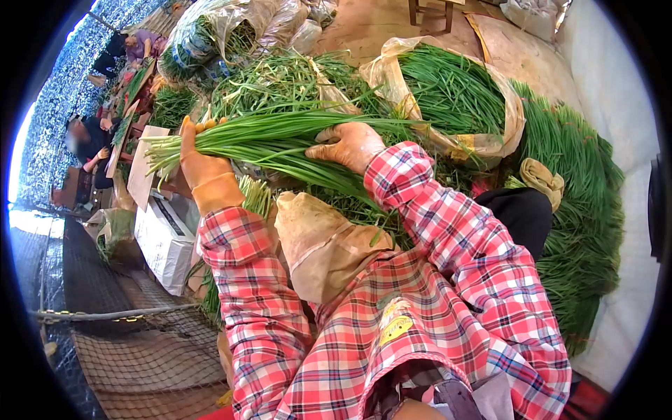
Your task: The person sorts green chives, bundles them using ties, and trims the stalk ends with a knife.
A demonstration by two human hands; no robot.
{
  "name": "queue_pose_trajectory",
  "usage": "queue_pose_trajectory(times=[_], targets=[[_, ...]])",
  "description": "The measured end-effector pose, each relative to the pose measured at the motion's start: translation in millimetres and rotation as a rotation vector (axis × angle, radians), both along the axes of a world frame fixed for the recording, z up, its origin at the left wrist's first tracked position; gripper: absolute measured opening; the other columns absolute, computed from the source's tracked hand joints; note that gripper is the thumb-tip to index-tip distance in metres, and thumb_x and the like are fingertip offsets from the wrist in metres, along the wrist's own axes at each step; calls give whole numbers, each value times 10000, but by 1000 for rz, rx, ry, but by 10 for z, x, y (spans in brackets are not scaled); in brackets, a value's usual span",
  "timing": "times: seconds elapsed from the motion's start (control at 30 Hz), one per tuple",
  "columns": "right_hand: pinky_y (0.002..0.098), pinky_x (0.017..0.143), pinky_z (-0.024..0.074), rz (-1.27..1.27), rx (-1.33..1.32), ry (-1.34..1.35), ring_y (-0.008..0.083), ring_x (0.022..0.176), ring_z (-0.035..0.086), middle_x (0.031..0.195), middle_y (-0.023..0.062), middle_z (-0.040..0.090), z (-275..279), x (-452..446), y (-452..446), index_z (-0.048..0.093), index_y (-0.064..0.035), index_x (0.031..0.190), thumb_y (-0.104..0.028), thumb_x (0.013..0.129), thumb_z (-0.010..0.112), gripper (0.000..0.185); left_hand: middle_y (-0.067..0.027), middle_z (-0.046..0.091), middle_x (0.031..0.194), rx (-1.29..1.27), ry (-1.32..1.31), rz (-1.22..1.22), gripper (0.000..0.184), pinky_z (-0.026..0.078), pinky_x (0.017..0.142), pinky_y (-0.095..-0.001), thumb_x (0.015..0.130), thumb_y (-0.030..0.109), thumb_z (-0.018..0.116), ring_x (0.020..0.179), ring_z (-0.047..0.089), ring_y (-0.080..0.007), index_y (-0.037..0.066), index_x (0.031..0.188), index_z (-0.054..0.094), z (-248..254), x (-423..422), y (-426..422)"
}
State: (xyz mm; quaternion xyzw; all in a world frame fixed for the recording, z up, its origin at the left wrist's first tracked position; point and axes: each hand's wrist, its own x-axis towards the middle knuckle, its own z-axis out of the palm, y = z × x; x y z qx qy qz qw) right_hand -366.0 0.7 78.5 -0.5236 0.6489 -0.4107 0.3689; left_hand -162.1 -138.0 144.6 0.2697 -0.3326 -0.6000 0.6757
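A long bunch of green chives [269,136] lies sideways in front of me, its pale stem ends to the left and its leaves to the right. My left hand [204,168], in an orange glove, is closed round the bunch near the stem ends, the fingertips showing above it. Bare, my right hand [350,145] is closed on the leafy part, with the thumb along the near side and some fingers hidden. Below the bunch, a tan cloth cover [318,241] is over my knee, next to more pale-stemmed chives [256,196].
An open plastic bag [514,126] of chives stands at the upper right, beside a long stack of chives [577,210]. Loose greens [266,87] lie ahead. A white box [164,241] stands left, near black netting [140,350]. Two people [91,143] sit at the far left.
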Motion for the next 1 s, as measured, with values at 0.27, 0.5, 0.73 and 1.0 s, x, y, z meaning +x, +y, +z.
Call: queue_pose_trajectory(times=[0.27, 0.5, 0.73, 1.0], targets=[[380, 702, 499, -15, 292, 550, 257, 765, 628, 829, 129, 645, -152, 3, -59, 651, -115, 926, -289, 776, 578, 241, -46, 553, 740, -116, -65, -50, 226, 504, 799, -442, 860, 138, 549, 699, 553, -183, 60, 1071, 538, 224, -112, 361], [326, 818, 496, -28, 450, 164, 193, 916, 603, 1104, 105, 603, -685, -1414, 215, 498, -103, 1226, -190, 866, 536, 373, -38, 524, 772, -358, 119, -270, 291, 451, 867, -448, 872, 124, 521, 758, 526, -183, 56, 1153, 490, 286, 636, 218], [298, 730, 519, 233, -146, 292, 177, 943, 592, 1147, 123, 585, 85, -438, -128, 488, -84, 1252, -213, 817, 633, 477, -19, 478, 783, -421, 77, -441, 295, 401, 878, -409, 882, 141, 520, 779, 478, -172, 56, 1163, 496, 212, 351, 357], [279, 520, 479, -360, 308, -155, 134, 588, 552, 729, 70, 600, -501, -1181, 1, 604, -111, 1052, -300, 872, 544, 268, -29, 462, 759, -409, 52, -296, 287, 424, 852, -412, 869, 127, 528, 742, 475, -168, 52, 1145, 501, 243, 780, 315]])
